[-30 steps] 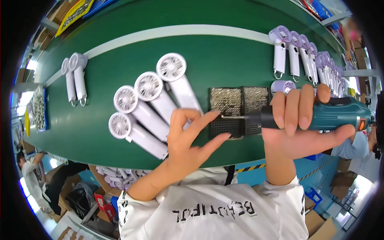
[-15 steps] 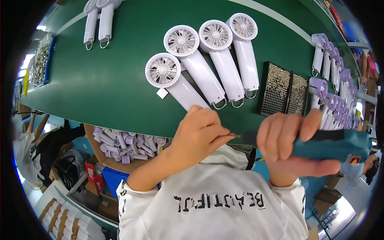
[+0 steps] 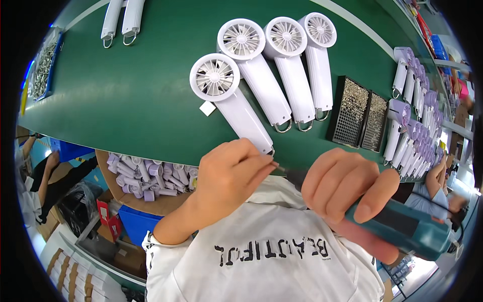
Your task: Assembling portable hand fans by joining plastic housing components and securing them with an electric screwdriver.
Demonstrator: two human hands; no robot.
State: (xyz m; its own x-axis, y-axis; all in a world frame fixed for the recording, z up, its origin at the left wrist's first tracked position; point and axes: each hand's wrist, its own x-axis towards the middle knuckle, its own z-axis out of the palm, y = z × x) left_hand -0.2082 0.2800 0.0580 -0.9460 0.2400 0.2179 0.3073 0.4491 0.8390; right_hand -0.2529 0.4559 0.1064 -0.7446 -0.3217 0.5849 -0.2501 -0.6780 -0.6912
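My right hand (image 3: 347, 186) is wrapped round a teal electric screwdriver (image 3: 430, 236). The tool lies tilted, its back end low at the right and its dark nose pointing left. Close to its bit, my left hand (image 3: 226, 173) pinches thumb and fingers together; what lies between them is too small to make out. Just beyond those fingers is the metal-ring end of a white handheld fan (image 3: 246, 118). Three more white fans (image 3: 264, 93) lie fanned out to its right, round heads away from me. A small white square (image 3: 207, 108) lies beside the nearest fan.
Black trays (image 3: 347, 108) of small screws stand right of the fans. Many purple-and-white fans (image 3: 400, 113) line the right edge. Two fans (image 3: 132, 22) and a blue bin of metal parts (image 3: 45, 68) are far left. A cardboard box (image 3: 126, 199) of fan parts stands below the green table (image 3: 136, 105).
The screwdriver has tilted, its back end swinging down while my right hand moved left. My pinched left hand has shifted slightly left. The whole view has also moved a little.
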